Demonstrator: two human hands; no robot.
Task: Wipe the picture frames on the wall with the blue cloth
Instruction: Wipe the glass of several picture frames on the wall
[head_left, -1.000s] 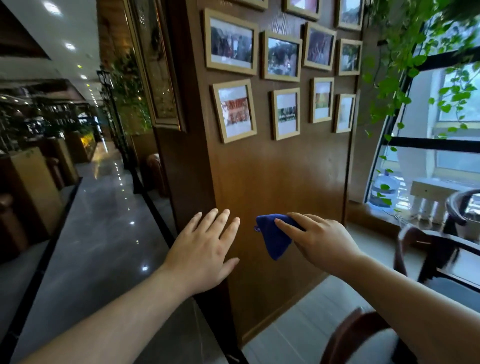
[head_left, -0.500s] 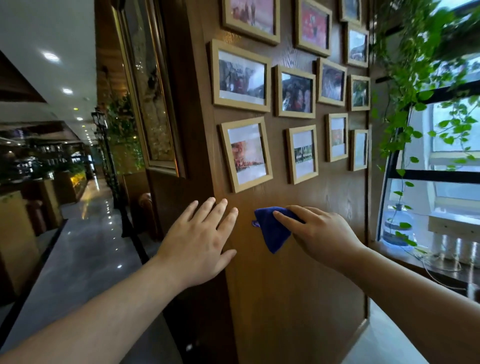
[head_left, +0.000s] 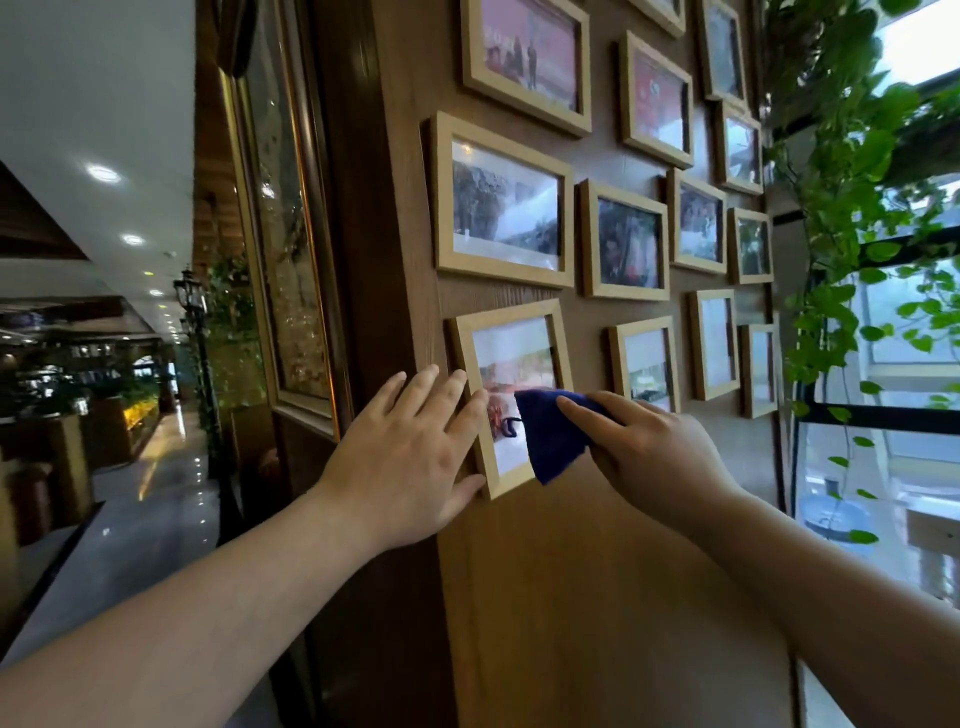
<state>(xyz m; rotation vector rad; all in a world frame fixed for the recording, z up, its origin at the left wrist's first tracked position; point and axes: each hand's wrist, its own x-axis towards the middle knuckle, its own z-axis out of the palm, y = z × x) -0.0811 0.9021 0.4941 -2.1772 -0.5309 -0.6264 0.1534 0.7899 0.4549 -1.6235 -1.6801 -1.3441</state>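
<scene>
Several light wooden picture frames hang on a brown wooden wall (head_left: 597, 545). The lowest left frame (head_left: 511, 332) holds a pale photo. My right hand (head_left: 654, 457) grips the blue cloth (head_left: 553, 441) and presses it on the lower right part of that frame's glass. My left hand (head_left: 410, 457) lies flat, fingers spread, against the frame's left edge and the wall beside it. A larger landscape frame (head_left: 501, 202) hangs just above. More frames (head_left: 644, 364) run to the right.
A tall gilt-framed panel (head_left: 288, 234) stands on the left face of the wall corner. A glossy corridor floor (head_left: 150, 499) stretches away at left. Green vines (head_left: 852, 197) hang by the window (head_left: 893, 415) at right.
Both hands have risen up the wall from below the frames. The cloth now rests on the lowest left frame, and my left hand touches that frame's edge.
</scene>
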